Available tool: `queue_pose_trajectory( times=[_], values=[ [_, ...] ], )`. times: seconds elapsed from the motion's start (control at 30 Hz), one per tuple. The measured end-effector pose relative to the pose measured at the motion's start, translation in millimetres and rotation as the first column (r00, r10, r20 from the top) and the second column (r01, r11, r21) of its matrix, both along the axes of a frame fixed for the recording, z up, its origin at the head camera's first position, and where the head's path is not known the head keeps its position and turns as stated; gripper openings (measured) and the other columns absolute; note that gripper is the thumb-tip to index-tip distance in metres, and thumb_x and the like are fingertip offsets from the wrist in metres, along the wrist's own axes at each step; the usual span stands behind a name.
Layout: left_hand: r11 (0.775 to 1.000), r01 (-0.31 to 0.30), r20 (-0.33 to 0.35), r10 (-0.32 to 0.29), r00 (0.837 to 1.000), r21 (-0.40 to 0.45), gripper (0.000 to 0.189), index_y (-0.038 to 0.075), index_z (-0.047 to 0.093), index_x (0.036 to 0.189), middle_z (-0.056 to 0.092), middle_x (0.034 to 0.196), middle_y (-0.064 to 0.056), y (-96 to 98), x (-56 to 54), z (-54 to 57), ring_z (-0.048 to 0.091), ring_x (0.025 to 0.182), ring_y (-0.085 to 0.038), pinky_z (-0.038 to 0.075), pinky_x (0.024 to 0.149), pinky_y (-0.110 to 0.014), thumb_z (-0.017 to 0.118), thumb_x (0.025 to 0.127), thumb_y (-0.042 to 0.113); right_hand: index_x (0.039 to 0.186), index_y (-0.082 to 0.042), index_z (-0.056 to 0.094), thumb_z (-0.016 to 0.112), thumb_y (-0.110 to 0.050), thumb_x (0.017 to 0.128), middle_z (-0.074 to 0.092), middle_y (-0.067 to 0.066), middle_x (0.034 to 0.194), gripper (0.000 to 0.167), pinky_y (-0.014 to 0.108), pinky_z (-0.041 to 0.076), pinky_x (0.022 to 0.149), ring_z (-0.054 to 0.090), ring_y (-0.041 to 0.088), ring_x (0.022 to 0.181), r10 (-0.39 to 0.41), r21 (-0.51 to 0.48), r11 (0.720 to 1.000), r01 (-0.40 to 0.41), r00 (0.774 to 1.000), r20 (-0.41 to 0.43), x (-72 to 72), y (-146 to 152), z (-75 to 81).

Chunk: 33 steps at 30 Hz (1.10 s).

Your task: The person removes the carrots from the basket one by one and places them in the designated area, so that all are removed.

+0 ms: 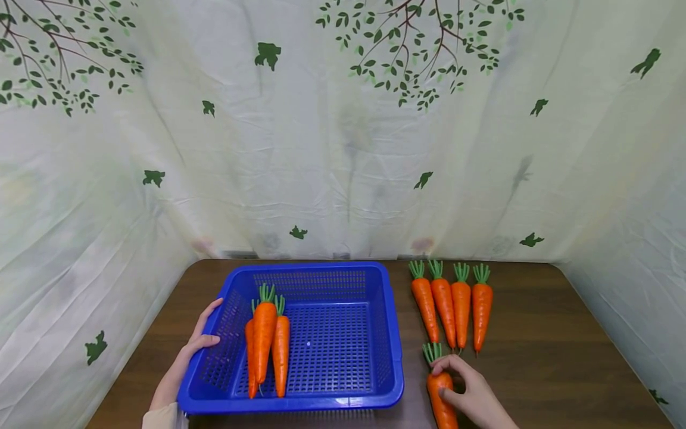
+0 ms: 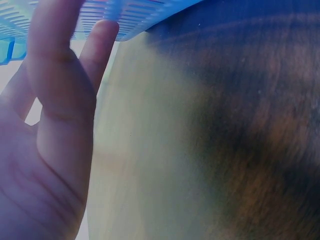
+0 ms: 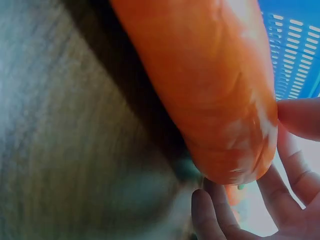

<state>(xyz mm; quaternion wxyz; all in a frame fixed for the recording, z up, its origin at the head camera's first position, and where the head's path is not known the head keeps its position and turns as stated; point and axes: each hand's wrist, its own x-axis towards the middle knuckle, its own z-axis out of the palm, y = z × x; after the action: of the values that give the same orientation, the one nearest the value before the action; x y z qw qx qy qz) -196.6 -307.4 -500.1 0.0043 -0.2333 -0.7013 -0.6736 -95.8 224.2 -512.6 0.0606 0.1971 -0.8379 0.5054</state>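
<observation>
A blue plastic basket [image 1: 332,402] with perforated walls stands on the table, three orange carrots [image 1: 264,339] with green tops lying together in its left part. My left hand [image 1: 184,363] holds the basket's left rim; in the left wrist view a fingertip touches the slatted wall. To the right of the basket, my right hand [image 1: 468,387] grips a single carrot [image 1: 440,411] near its leafy end, thumb on one side and fingers by the top. That carrot's thick orange body [image 3: 220,90] fills the upper middle of the right wrist view.
Several more carrots [image 1: 461,310] lie side by side at the back right of the table, tops toward the curtain. The brown wooden table [image 1: 546,345] extends to the right. A pale curtain [image 1: 343,149] with leaf prints surrounds its back and sides.
</observation>
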Motion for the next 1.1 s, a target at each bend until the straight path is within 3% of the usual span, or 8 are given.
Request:
queue_pose_trajectory(
  times=[0.17, 0.37, 0.63, 0.87, 1.1],
  values=[
    [1.0, -0.013, 0.001, 0.013, 1.0, -0.002, 0.077, 0.032, 0.033, 0.147, 0.039, 0.128, 0.013, 0.7, 0.8, 0.5, 0.045, 0.109, -0.002, 0.038, 0.084, -0.018, 0.037, 0.077, -0.002, 0.1, -0.012, 0.06, 0.069, 0.004, 0.075, 0.06, 0.003, 0.101, 0.031, 0.029, 0.048, 0.076, 0.056, 0.008, 0.093, 0.003, -0.016, 1.0, -0.003, 1.0, 0.002, 0.0, -0.4, -0.1],
    [1.0, -0.02, -0.003, 0.02, 1.0, 0.0, 0.077, 0.032, 0.033, 0.147, 0.04, 0.128, 0.013, 1.0, 1.0, 0.4, 0.045, 0.109, -0.002, 0.037, 0.084, -0.018, 0.037, 0.077, -0.003, 0.102, -0.011, 0.061, 0.07, -0.004, 0.081, 0.06, 0.006, 0.105, 0.025, 0.03, 0.049, 0.076, 0.057, 0.008, 0.094, -0.018, -0.027, 0.999, 0.021, 0.995, 0.098, 2.0, 0.0, 0.9],
    [1.0, 0.017, 0.036, -0.017, 0.999, 0.017, 0.076, 0.03, 0.028, 0.149, 0.038, 0.13, 0.011, 0.2, 3.1, 1.1, 0.046, 0.112, -0.004, 0.04, 0.085, -0.02, 0.036, 0.08, -0.002, 0.104, -0.008, 0.06, 0.072, -0.01, 0.082, 0.058, 0.007, 0.105, 0.025, 0.029, 0.049, 0.073, 0.057, 0.007, 0.093, -0.032, -0.043, 0.998, 0.039, 0.989, 0.146, 3.7, -2.3, 2.4],
    [0.999, 0.022, -0.002, -0.022, 1.0, 0.024, 0.078, 0.03, 0.03, 0.148, 0.039, 0.13, 0.012, 0.3, 1.1, 0.0, 0.046, 0.111, -0.003, 0.039, 0.085, -0.018, 0.036, 0.078, -0.003, 0.104, -0.007, 0.061, 0.072, -0.01, 0.083, 0.058, 0.01, 0.107, 0.025, 0.029, 0.048, 0.072, 0.058, 0.008, 0.093, -0.052, -0.06, 0.996, 0.063, 0.985, 0.165, 4.3, -2.9, 3.9],
    [0.999, 0.035, 0.037, -0.036, 0.999, 0.027, 0.076, 0.031, 0.028, 0.149, 0.039, 0.13, 0.011, -0.1, 1.9, 0.6, 0.047, 0.111, -0.004, 0.04, 0.085, -0.02, 0.035, 0.081, -0.002, 0.105, -0.005, 0.061, 0.072, -0.009, 0.083, 0.056, 0.011, 0.111, 0.026, 0.031, 0.049, 0.076, 0.058, 0.013, 0.096, -0.088, -0.078, 0.991, 0.108, 0.971, 0.221, 2.8, -3.0, 15.2]
  ],
)
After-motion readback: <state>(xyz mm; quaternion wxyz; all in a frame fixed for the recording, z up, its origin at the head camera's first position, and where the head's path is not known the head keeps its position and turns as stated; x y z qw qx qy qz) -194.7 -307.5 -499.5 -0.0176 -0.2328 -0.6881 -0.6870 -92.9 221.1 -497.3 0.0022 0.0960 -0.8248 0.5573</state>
